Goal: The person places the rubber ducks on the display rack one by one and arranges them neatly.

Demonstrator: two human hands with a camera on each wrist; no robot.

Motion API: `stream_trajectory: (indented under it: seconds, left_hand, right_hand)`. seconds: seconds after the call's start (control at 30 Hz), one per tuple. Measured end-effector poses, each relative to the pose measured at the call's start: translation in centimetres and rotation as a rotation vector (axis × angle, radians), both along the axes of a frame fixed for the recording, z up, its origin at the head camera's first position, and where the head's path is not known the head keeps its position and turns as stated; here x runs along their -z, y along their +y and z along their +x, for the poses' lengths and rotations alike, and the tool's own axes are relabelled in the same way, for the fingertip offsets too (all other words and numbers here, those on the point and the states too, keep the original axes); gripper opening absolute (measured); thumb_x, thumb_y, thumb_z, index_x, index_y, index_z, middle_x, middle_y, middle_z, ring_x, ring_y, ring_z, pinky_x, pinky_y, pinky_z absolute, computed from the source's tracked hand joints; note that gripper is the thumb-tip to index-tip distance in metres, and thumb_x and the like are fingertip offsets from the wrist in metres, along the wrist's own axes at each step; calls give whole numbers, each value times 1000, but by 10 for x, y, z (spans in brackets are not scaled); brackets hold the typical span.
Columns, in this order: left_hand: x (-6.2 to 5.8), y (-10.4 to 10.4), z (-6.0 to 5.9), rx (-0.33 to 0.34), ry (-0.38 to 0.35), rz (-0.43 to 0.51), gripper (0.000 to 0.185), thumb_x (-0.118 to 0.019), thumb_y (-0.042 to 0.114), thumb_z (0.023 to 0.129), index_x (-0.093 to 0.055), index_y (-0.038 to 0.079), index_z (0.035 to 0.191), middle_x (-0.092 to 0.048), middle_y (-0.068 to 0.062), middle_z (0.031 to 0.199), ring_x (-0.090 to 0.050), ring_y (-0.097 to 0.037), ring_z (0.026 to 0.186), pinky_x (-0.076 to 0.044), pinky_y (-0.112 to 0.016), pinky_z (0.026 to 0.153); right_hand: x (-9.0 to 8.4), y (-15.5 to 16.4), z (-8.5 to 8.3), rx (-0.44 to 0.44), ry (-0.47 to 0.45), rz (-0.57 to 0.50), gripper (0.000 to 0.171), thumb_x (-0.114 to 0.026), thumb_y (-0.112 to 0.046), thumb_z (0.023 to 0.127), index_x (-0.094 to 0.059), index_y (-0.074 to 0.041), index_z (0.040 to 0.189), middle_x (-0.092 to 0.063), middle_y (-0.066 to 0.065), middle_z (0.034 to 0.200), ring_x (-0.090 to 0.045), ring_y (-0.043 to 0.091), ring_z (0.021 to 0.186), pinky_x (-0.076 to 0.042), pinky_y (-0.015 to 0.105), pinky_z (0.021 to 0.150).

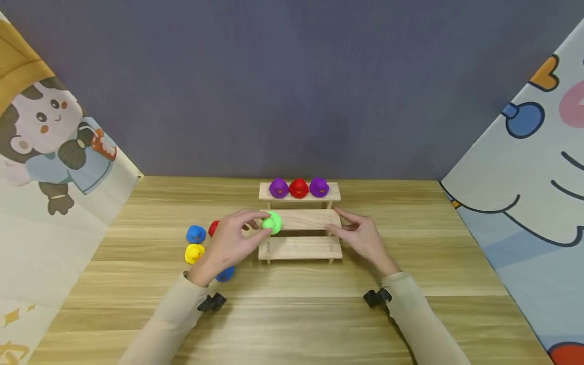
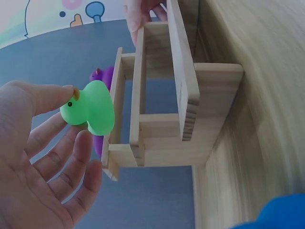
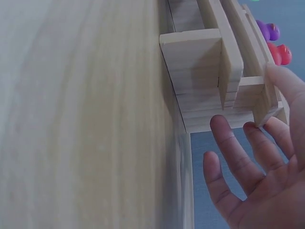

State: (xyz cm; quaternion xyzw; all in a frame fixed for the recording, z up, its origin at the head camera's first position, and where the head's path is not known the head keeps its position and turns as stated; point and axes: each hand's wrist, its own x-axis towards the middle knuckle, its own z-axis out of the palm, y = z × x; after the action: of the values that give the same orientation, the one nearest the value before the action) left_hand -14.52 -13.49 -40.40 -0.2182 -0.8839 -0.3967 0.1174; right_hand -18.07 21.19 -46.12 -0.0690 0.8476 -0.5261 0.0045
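My left hand (image 1: 230, 238) pinches a light green rubber duck (image 1: 272, 223) between thumb and index finger, over the left end of the middle step of a three-step wooden stand (image 1: 303, 219). The left wrist view shows the duck (image 2: 93, 109) from the side, the other fingers spread below it. At the stand's opposite end, my right hand (image 1: 365, 241) holds the middle step's edges with thumb and index finger. Its remaining fingers extend beside the stand in the right wrist view. On the top step sit a purple duck (image 1: 279, 188), a red duck (image 1: 298, 188) and another purple duck (image 1: 319, 187).
Left of the stand, a blue duck (image 1: 195, 234), a yellow duck (image 1: 194, 253), a red duck (image 1: 213, 228) and a second blue duck (image 1: 225, 274) are on the wooden table (image 1: 292, 314); the left hand partly covers some. A grey wall (image 1: 292, 91) rises behind.
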Motion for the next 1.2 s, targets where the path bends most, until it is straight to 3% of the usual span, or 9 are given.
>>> stream_trajectory:
  seconds: [0.57, 0.8, 1.2]
  left_hand:
    - [-6, 29, -12, 49, -27, 47, 30, -84, 23, 92, -80, 16, 121, -80, -1, 113, -70, -14, 84, -61, -36, 76]
    - [-7, 44, -18, 62, -43, 52, 31, -84, 25, 92, -80, 16, 122, -80, -1, 115, -63, -8, 75, -53, -25, 67]
    - [-11, 69, -29, 77, -76, 9, 34, -82, 33, 94, -80, 20, 125, -78, 1, 124, -57, -8, 68, -46, -23, 61]
  right_hand:
    - [0, 3, 1, 11, -18, -10, 64, -86, -46, 90, -66, -23, 146, -63, 10, 151, -80, 26, 102, -64, 26, 80]
    - [2, 1, 0, 3, -3, -9, 64, -86, -45, 90, -66, -22, 146, -62, 12, 152, -81, 27, 102, -64, 27, 79]
    - [2, 0, 1, 5, -14, 24, 65, -83, -48, 92, -64, -24, 149, -61, 13, 154, -80, 27, 103, -64, 27, 79]
